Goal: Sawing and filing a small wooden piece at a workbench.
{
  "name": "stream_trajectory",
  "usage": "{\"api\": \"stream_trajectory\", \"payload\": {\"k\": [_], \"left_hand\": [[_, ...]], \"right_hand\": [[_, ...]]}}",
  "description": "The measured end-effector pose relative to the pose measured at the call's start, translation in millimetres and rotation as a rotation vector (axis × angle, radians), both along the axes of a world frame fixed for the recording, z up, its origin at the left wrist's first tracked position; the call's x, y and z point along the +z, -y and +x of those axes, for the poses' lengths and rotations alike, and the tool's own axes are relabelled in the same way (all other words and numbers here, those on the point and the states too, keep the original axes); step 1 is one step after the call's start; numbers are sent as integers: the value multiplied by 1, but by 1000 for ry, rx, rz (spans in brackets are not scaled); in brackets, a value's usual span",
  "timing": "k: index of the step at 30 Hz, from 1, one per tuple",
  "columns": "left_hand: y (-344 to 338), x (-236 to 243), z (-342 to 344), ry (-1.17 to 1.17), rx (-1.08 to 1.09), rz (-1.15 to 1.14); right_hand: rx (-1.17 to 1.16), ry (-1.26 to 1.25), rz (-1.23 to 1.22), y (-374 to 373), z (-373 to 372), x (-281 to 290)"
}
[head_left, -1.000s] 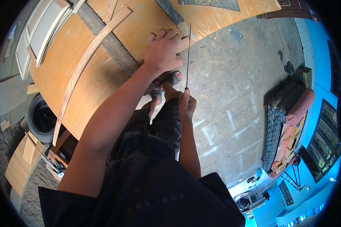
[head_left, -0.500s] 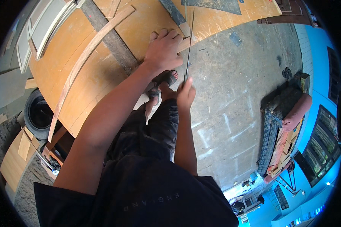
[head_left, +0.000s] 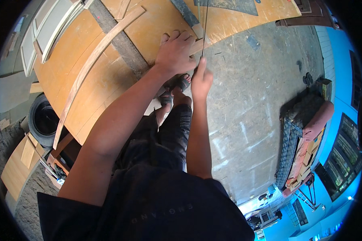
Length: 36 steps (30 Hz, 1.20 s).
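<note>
Brown flat wooden strip (head_left: 197, 46) at yellow-brown wooden surface's (head_left: 157, 23) edge | left hand (head_left: 175, 53) curled over it | right hand (head_left: 202, 81) fisted round thin dark-bladed saw (head_left: 205, 30) | risk, I'd say: loose left hold lets strip slip, blade may skip toward that hand

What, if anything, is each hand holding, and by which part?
The right hand grips a saw by its handle end; the left hand holds a wooden piece near its saw-side end.
</note>
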<state>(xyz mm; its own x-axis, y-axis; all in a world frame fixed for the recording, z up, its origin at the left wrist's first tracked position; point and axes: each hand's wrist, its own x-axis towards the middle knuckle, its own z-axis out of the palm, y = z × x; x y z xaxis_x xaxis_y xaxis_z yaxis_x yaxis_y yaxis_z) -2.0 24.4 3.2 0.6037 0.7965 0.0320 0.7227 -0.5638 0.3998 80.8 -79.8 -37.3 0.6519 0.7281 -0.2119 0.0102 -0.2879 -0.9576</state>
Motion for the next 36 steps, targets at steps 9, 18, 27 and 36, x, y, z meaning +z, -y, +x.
{"api": "stream_trajectory", "payload": {"k": [9, 18, 27, 36], "left_hand": [[6, 4, -5, 2, 5, -7], [9, 1, 4, -39, -130, 66], [9, 6, 3, 8, -76, 2], [-2, -3, -1, 145, 38, -47]], "right_hand": [[29, -127, -104, 111, -29, -30], [-8, -131, 87, 49, -9, -10], [-43, -87, 80, 48, -19, 9], [8, 251, 30, 29, -4, -1]]}}
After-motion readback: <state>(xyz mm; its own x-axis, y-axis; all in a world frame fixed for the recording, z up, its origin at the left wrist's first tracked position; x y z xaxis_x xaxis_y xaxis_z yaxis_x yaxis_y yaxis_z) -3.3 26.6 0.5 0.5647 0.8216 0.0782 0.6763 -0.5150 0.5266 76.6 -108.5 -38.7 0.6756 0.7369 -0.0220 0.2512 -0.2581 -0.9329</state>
